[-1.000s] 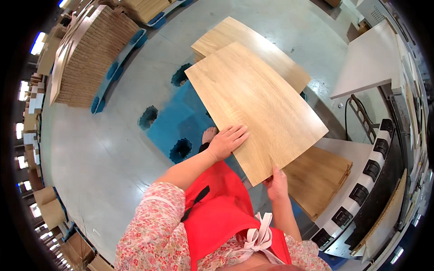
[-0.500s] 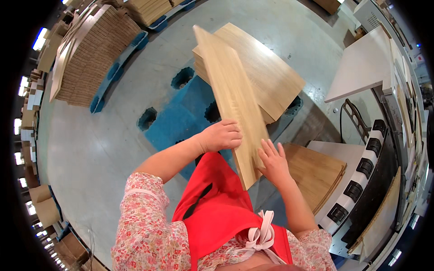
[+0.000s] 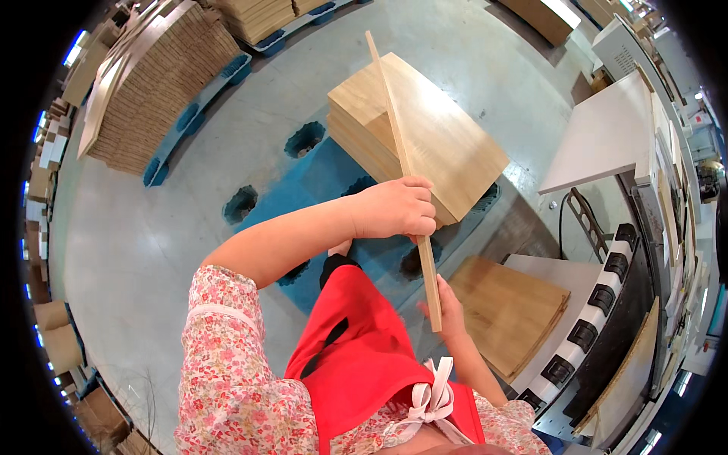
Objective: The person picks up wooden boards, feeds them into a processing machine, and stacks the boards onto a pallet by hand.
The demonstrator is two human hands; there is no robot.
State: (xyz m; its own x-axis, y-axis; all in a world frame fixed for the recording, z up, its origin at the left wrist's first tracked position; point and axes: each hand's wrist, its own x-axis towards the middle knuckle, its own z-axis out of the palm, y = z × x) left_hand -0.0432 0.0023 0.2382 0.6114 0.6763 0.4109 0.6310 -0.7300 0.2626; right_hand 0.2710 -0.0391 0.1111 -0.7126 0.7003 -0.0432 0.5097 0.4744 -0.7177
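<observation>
Left hand (image 3: 394,208) fingers clamp the edge-on wooden panel (image 3: 402,167); right hand (image 3: 447,303) grips its six-o'clock end

Left hand (image 3: 394,208) clenched, arm outstretched; right hand (image 3: 449,307) lower, fingers curled.

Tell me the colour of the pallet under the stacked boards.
Blue, in the head view: the pallet beneath the boards.

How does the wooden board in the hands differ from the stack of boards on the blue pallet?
The held board stands on edge, showing only its thin side; the stacked boards lie flat, broad faces up. The left hand and right hand grip the held board, while the stack rests untouched on the blue pallet. Both are light wood.
</observation>
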